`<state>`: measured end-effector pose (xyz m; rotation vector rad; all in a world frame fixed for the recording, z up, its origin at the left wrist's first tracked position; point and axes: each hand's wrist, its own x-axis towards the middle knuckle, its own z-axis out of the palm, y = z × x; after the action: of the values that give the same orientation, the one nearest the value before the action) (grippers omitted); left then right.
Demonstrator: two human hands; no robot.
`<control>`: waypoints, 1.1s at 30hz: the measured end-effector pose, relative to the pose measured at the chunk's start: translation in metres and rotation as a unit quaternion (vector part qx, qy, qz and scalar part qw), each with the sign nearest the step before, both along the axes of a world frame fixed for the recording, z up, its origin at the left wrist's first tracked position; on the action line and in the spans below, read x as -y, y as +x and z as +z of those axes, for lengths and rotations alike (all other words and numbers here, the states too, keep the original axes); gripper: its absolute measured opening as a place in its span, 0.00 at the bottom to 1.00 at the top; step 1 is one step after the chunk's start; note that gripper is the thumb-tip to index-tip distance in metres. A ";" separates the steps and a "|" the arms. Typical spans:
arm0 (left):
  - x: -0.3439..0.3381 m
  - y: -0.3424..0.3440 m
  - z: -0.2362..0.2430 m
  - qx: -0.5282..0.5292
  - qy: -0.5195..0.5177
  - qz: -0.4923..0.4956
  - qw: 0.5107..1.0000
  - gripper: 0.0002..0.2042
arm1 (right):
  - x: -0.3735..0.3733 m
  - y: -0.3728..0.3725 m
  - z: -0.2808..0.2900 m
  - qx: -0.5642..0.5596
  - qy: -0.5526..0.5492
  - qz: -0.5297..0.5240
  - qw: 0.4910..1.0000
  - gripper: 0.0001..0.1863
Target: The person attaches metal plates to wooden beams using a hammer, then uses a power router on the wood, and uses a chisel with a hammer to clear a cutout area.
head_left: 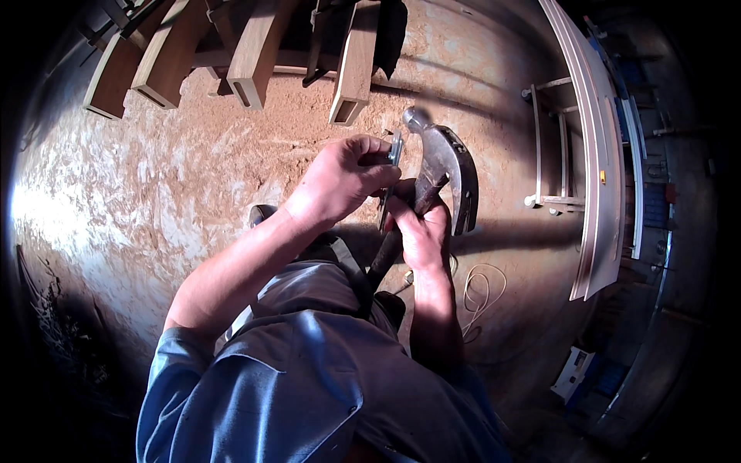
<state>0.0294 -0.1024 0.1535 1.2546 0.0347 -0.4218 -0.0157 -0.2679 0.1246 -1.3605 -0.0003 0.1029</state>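
Head view, the only one supplied. The person stands over a sawdust-covered floor (193, 177), forearms entering from the lower edge, blue work shirt below.

Right hand (423, 231): grip clenched around the dark handle of a claw hammer (444, 166), close under the head. The steel head sits above the knuckles, round striking face toward the top of the picture, claw curving down on the right side. The handle runs down and left toward the person's waist.

Left hand (340, 181): grip closed in a pinch on a small metal piece (395, 150), held just beside the hammer head, touching or very nearly so. Its exact kind cannot be told; it is small and partly covered by fingers.

Progress, as a judgement: both items are held in the air at chest level, not applied to any workpiece, so the work looks to be at a preparing or adjusting step. No finished result can be seen.

Surroundings: wooden frame pieces (255, 54) lie at the top, long white moulded boards (594, 154) at the right, a loop of light cord (482, 289) on the floor near the right forearm.
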 end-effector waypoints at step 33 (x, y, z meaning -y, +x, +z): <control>-0.027 0.029 0.008 -0.032 -0.354 -0.101 0.929 0.17 | 0.030 0.014 0.050 -0.102 0.053 0.076 0.990 0.11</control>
<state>0.0588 -0.0749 0.1618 0.5288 -0.1809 -0.5884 -0.0016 -0.2976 0.1751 -1.2383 0.0615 0.3650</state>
